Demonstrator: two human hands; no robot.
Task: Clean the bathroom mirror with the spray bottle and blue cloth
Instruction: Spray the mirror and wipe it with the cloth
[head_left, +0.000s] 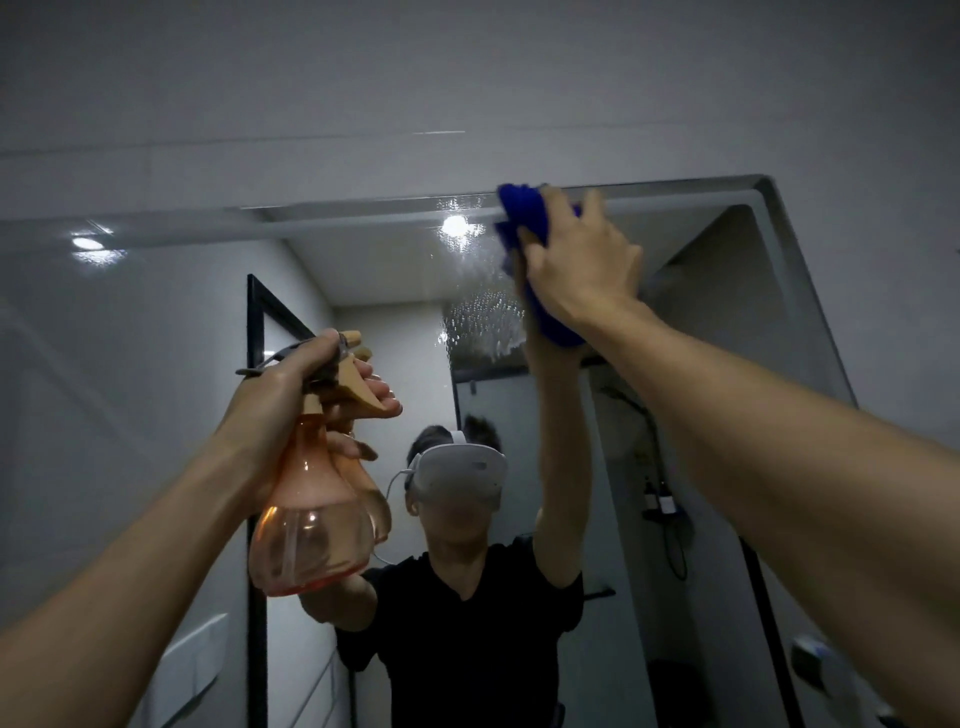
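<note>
Blue cloth (524, 218) against mirror (363, 291) (wet)

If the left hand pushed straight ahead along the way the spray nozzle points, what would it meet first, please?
Probably the mirror: the left hand aims the spray bottle at the glass, with nothing visible between, though depth is unclear.

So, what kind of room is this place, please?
Most likely a home bathroom. A large wall mirror carries spray droplets, and its reflection shows a shower hose and glossy pale walls. The right hand presses a blue cloth to the glass.
</note>
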